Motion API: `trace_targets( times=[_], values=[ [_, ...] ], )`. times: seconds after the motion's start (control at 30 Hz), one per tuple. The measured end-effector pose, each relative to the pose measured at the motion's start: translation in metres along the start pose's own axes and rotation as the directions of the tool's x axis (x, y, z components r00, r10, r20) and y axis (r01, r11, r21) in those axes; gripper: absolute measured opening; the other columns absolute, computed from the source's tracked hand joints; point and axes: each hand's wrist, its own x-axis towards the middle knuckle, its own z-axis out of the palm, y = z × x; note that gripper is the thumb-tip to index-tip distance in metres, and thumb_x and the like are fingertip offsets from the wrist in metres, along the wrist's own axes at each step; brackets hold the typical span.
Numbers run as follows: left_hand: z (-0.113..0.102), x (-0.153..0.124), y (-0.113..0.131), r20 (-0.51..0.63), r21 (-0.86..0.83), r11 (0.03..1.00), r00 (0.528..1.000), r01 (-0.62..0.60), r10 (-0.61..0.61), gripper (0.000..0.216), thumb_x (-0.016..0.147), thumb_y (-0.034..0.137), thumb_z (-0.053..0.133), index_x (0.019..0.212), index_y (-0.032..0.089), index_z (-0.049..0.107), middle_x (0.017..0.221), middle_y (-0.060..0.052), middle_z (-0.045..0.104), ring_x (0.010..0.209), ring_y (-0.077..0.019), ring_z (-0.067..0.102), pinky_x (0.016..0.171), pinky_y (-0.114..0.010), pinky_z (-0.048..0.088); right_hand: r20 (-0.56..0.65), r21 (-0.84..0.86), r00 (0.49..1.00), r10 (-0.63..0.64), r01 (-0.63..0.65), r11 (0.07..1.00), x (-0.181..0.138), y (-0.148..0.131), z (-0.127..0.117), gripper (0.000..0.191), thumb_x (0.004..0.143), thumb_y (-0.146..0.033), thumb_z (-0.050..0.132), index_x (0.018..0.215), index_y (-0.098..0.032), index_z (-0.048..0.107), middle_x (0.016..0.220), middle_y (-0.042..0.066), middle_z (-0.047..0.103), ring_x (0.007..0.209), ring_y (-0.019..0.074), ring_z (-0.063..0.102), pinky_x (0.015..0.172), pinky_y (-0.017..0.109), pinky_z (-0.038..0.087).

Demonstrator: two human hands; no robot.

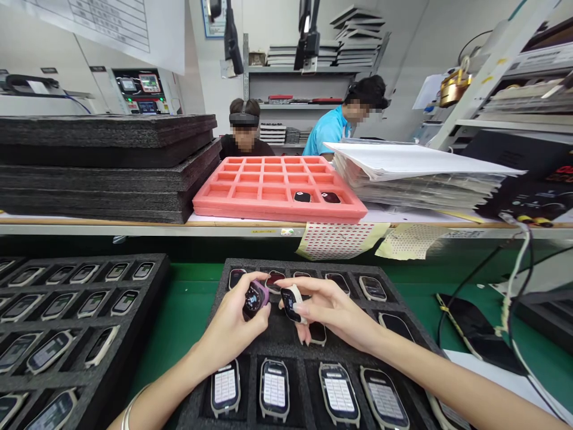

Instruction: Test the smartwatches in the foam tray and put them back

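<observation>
My left hand [233,325] grips a purple smartwatch body [255,297] with its lit screen facing me. Just to its right, my right hand [333,310] pinches a white smartwatch body [292,301]. Both are held close together above a black foam tray [286,355]. The tray's cells hold several watch bodies, with lit-screen ones [274,391] in the near row and dark ones [371,288] in the far row.
A second black foam tray [67,316] full of watch bodies lies at the left on the green mat. On the shelf behind stand a pink tray [277,188] with two watches, stacked black foam [102,167] and a paper pile [416,176]. Cables [514,280] hang at right. Two people sit beyond.
</observation>
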Motion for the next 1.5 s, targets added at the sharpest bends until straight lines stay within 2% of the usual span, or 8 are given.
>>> trace_targets(
  times=[0.23,0.37,0.47,0.57,0.67,1.0,1.23,1.5],
  values=[
    [0.001,-0.001,0.001,-0.001,-0.037,0.999,1.000,0.007,-0.007,0.035,0.081,0.014,0.053,0.115,0.023,0.050,0.099,-0.002,0.060,0.095,-0.0185,0.056,0.082,-0.027,0.042,0.011,-0.003,1.000,0.005,-0.005,1.000,-0.002,-0.004,0.000,0.046,0.082,-0.025,0.069,0.125,-0.015,0.056,0.082,0.004,0.062,0.053,0.0139,0.064,0.048,0.025,0.052],
    [0.002,0.002,0.000,0.034,-0.187,0.976,0.994,0.110,-0.106,0.039,0.081,0.026,0.060,0.118,0.022,0.049,0.093,-0.002,0.059,0.069,-0.0131,0.056,0.063,-0.025,0.045,0.003,0.055,0.998,0.070,-0.070,0.996,-0.001,-0.003,0.000,0.051,0.084,-0.028,0.066,0.130,-0.017,0.048,0.083,0.005,0.062,0.060,0.0155,0.065,0.050,0.024,0.051],
    [0.003,0.006,-0.003,0.080,-0.405,0.894,0.981,0.192,-0.175,0.043,0.078,0.032,0.064,0.116,0.017,0.049,0.084,-0.002,0.057,0.063,-0.0127,0.055,0.053,-0.024,0.045,0.000,0.079,0.993,0.120,-0.119,0.990,0.001,-0.001,-0.001,0.039,0.087,-0.031,0.062,0.120,-0.015,0.052,0.078,0.004,0.062,0.057,0.0140,0.062,0.047,0.022,0.048],
    [0.003,0.009,-0.005,0.103,-0.620,0.752,0.973,0.226,-0.207,0.039,0.081,0.034,0.061,0.114,0.015,0.052,0.087,-0.007,0.061,0.079,-0.0200,0.061,0.058,-0.028,0.049,-0.043,0.073,0.991,0.128,-0.125,0.990,0.002,0.001,-0.002,0.030,0.087,-0.032,0.060,0.111,-0.016,0.053,0.081,0.005,0.062,0.055,0.0132,0.062,0.046,0.022,0.048],
    [0.004,0.009,-0.006,0.135,-0.703,0.668,0.968,0.245,-0.213,0.037,0.082,0.031,0.058,0.114,0.013,0.053,0.089,-0.010,0.064,0.083,-0.0231,0.063,0.062,-0.031,0.051,-0.079,0.045,0.991,0.106,-0.103,0.994,0.002,0.002,-0.001,0.028,0.085,-0.031,0.060,0.109,-0.018,0.052,0.082,0.004,0.062,0.056,0.0146,0.064,0.045,0.022,0.049],
    [0.005,0.004,-0.004,0.141,-0.626,0.756,0.981,0.193,-0.134,0.030,0.087,0.022,0.049,0.117,0.017,0.051,0.100,-0.010,0.062,0.093,-0.0247,0.061,0.065,-0.031,0.053,-0.103,-0.057,0.993,0.051,-0.057,0.997,0.000,0.004,-0.002,0.035,0.087,-0.031,0.057,0.117,-0.015,0.050,0.084,0.008,0.066,0.054,0.0190,0.069,0.038,0.021,0.050],
    [0.004,0.006,-0.003,0.158,-0.585,0.789,0.980,0.191,-0.120,0.030,0.089,0.025,0.048,0.118,0.017,0.048,0.096,-0.009,0.060,0.092,-0.0232,0.060,0.066,-0.030,0.053,-0.091,-0.068,0.995,0.041,-0.047,0.997,0.000,0.004,-0.003,0.032,0.089,-0.029,0.056,0.117,-0.014,0.050,0.085,0.009,0.066,0.054,0.0190,0.069,0.039,0.020,0.051],
    [0.001,0.005,-0.003,0.122,-0.285,0.942,0.982,0.177,-0.147,0.031,0.081,0.020,0.058,0.111,0.019,0.049,0.083,0.001,0.054,0.061,-0.0100,0.051,0.054,-0.022,0.042,0.007,-0.025,1.000,0.003,-0.002,1.000,0.000,-0.002,-0.003,0.032,0.086,-0.025,0.063,0.115,-0.016,0.055,0.086,0.006,0.065,0.065,0.0196,0.070,0.050,0.024,0.054]
  ],
)
